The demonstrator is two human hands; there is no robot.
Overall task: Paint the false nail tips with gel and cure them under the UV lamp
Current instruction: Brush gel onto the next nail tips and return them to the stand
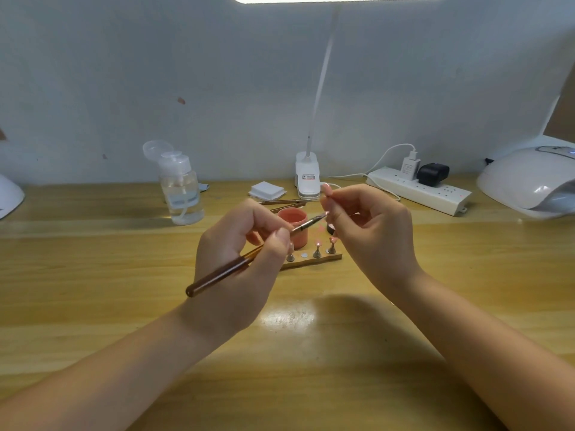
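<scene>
Your left hand (245, 259) grips a brown-handled brush (217, 272), fingers curled round the shaft, bristle end angled up and right toward the other hand. Left of it, near the wall, stands a clear pump bottle (182, 188) on the wooden table (93, 275). Behind the left hand sits a pink pot (294, 225), and in front of that a wooden holder (314, 259) carries small metal stands; two on the right bear pink nail tips (318, 243). White pads (267, 190) and a clip lamp's base (307, 178) lie further back. Your right hand (370, 231) hovers above the holder, thumb and forefinger pinching something small at the brush tip; likely a nail tip on its stand, too small to tell. Right again, a power strip (420, 189) with plugs runs along the wall, and the white UV lamp (529, 181) sits at the far right edge, well apart from the hands.
</scene>
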